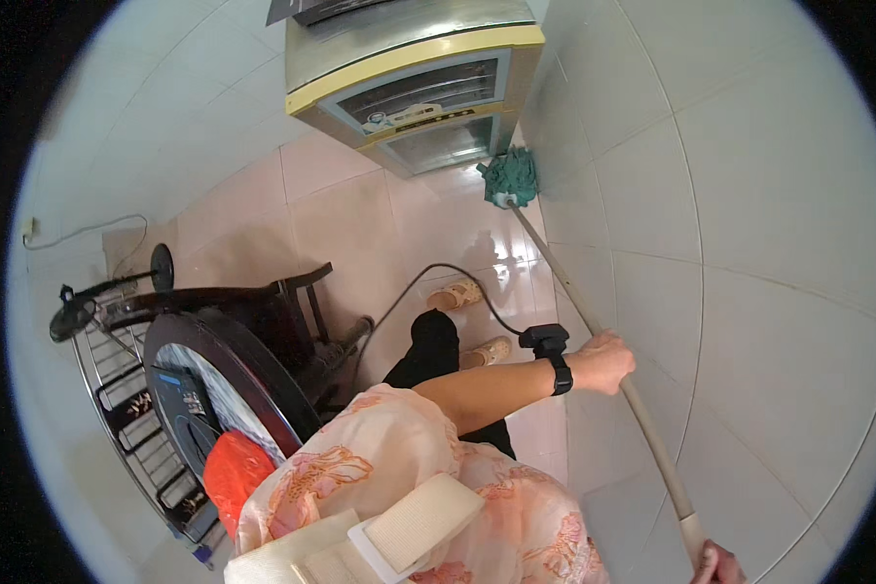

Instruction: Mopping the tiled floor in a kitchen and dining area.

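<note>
A mop with a long beige handle (566, 281) slants from the lower right up to a green mop head (512, 175). My left hand (604, 363) is closed around the middle of the handle. On that wrist is a black strap with a small cabled device (545, 338). My right hand (719, 563), partly cut off by the lower edge of the picture, grips the handle's end. The mop head lies on the pink tiled floor (350, 212), in the corner between the wall and the front of a glass-doored cabinet (409, 95).
White wall tiles (642, 197) rise close along the right. At the left stand a round dark table (226, 350) with a red plastic bag (235, 471), a dark wooden chair (303, 314) and a metal rack (120, 409). A black cable (438, 266) loops above my sandalled feet (458, 293).
</note>
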`<move>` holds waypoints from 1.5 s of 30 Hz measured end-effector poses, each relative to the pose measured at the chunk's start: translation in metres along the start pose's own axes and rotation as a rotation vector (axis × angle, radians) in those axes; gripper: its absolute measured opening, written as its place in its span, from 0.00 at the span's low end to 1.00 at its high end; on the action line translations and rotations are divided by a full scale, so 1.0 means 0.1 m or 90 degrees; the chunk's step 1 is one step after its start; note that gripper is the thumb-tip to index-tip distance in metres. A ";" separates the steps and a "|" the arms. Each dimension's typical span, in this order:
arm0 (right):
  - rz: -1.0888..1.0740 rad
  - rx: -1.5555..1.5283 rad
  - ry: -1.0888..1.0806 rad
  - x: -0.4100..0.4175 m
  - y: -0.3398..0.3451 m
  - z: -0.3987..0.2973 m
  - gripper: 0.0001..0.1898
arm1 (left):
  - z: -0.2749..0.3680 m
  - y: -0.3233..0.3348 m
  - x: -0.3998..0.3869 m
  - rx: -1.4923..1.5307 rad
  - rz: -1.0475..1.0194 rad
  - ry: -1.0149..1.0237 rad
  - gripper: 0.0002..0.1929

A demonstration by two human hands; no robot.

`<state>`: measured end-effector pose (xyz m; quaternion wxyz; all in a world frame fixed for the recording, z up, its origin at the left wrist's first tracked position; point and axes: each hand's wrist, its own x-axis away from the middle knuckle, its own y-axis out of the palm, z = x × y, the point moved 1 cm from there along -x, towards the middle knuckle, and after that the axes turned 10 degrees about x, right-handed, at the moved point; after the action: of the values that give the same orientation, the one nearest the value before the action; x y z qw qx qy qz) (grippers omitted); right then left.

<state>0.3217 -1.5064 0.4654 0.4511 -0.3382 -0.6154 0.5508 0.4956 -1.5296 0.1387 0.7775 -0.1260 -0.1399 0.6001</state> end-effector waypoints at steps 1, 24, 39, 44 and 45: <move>0.006 -0.034 -0.021 -0.11 -0.04 0.02 0.10 | -0.03 -0.08 -0.01 0.003 0.006 -0.002 0.07; -0.029 -0.188 0.013 0.02 1.04 -0.43 0.04 | -0.87 0.00 1.39 -0.187 0.040 -0.218 0.10; 0.095 -0.102 0.502 2.36 0.93 0.24 0.07 | 0.23 1.62 0.75 -0.092 -0.259 0.145 0.06; -0.053 -0.087 0.445 2.29 1.66 0.10 0.08 | -0.30 1.42 1.08 -0.221 -0.295 0.059 0.07; -0.071 -0.066 0.471 2.13 1.78 -0.15 0.08 | -0.41 1.44 0.97 -0.275 -0.241 0.114 0.06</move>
<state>0.2442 -1.2772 0.3285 0.6542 -0.5028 -0.4555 0.3342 0.4044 -1.4014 0.0539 0.8401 -0.3122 -0.2164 0.3873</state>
